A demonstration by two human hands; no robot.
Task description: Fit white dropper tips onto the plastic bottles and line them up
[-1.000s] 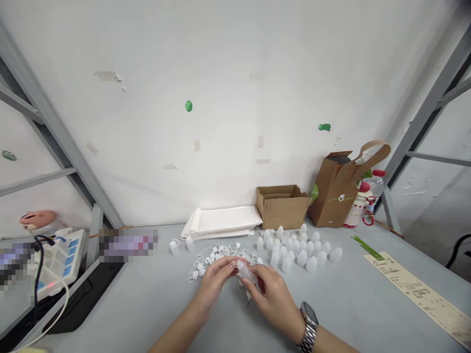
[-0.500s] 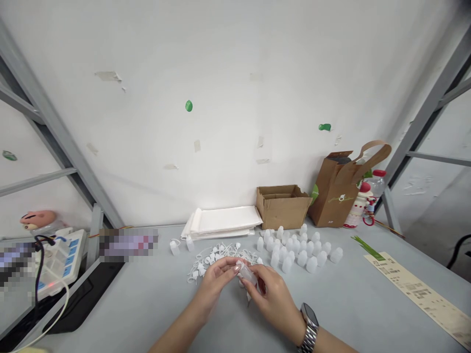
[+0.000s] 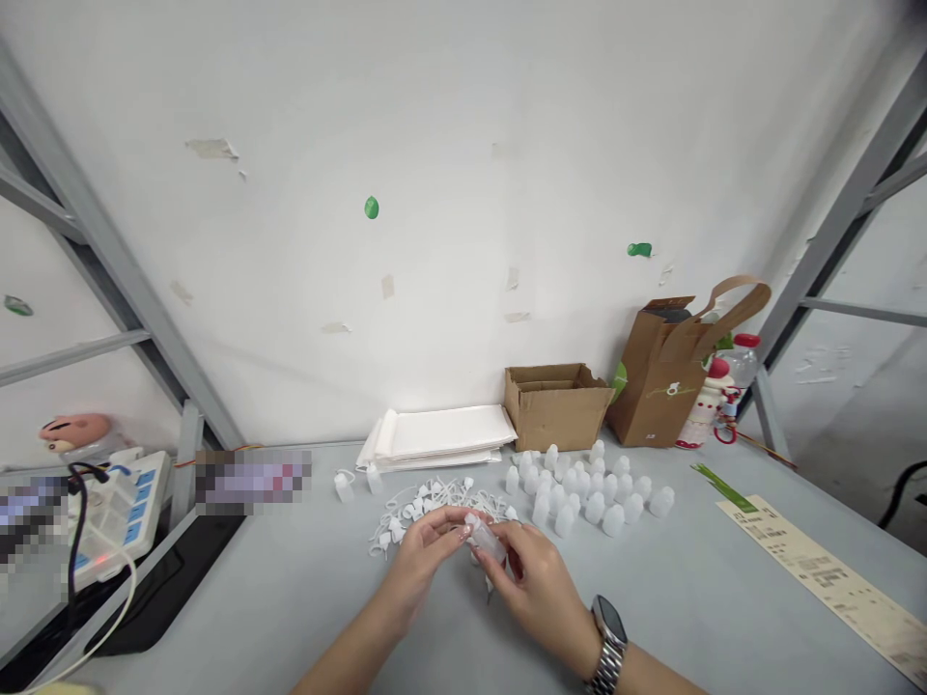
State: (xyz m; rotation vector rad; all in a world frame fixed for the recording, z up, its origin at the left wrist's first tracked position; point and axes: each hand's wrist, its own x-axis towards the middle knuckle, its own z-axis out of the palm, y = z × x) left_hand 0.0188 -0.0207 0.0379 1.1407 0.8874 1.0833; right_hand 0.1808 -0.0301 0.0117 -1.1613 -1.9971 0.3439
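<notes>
A small translucent plastic bottle (image 3: 485, 539) lies tilted between my hands, held up above the grey table (image 3: 304, 598). My left hand (image 3: 421, 562) pinches its upper end with the fingertips. My right hand (image 3: 540, 576) wraps around its lower end, and a metal-link wristwatch (image 3: 609, 644) sits on that wrist. Just behind my hands lies a heap of white plastic caps with thin tethers (image 3: 427, 509). Several white bottles (image 3: 579, 497) stand in a loose group to the right of the heap.
Behind stand white flat packets (image 3: 435, 434), an open cardboard box (image 3: 554, 407) and a brown paper bag (image 3: 656, 376). A printed paper strip (image 3: 818, 569) lies at right. Two loose white bottles (image 3: 354, 486) stand left. A power strip (image 3: 120, 516) and cables lie beyond the table's left edge.
My left fingertips have shifted slightly along the bottle's upper end. The bottle stays between my hands, and the things on the table have not moved.
</notes>
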